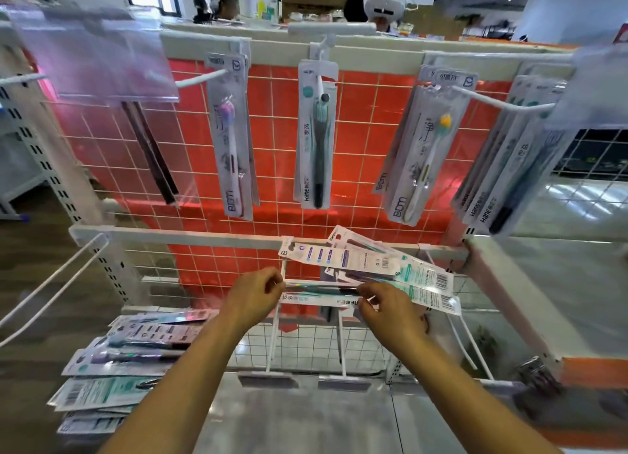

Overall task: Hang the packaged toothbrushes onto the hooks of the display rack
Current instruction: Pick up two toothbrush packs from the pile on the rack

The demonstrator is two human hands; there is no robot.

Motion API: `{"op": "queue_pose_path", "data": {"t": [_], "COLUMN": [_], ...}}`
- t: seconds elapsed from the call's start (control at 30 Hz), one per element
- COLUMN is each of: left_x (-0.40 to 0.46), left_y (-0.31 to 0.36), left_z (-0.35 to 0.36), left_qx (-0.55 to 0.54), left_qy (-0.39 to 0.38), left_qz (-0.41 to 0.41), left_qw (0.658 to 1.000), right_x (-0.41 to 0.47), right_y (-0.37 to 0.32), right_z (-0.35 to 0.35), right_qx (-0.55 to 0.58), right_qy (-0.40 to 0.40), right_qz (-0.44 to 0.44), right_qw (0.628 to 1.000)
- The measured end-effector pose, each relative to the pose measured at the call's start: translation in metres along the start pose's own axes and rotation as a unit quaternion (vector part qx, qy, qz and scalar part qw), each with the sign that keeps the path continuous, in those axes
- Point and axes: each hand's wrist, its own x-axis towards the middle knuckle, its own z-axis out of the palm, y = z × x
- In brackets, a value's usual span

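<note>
- Holding one toothbrush pack (321, 301) flat between both hands above the lower hooks (341, 338): left hand (253, 295) fingers pinch its end; right hand (387, 305) clamps it plus a fanned bundle (390, 266).
- Bundle may slip, seemingly loosely held.
- Missing the hook drops the pack.

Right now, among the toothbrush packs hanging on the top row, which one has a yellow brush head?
The pack with the yellow-headed toothbrush, second hook from the right. The one left of centre has a purple head, the centre one a teal head.
</note>
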Motion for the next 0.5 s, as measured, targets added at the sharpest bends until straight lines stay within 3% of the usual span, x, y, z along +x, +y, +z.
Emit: {"op": "queue_pose_path", "data": {"t": [0.23,0.33,0.5], "left_x": [-0.013,-0.020,-0.031], "left_y": [0.001,0.003,0.005], "left_z": [0.000,0.003,0.011], "left_qx": [0.146,0.180,0.151], "left_qy": [0.018,0.029,0.021], "left_qz": [0.066,0.082,0.068], "left_qw": [0.987,0.980,0.986], "right_x": [0.019,0.022,0.023], "right_y": [-0.001,-0.005,0.000], "right_z": [0.019,0.021,0.025], "right_qx": [-0.094,-0.124,-0.121], "right_qy": [0.028,0.000,-0.040], "right_qz": [-0.153,-0.171,-0.176], "right_qw": [0.983,0.977,0.976]}}
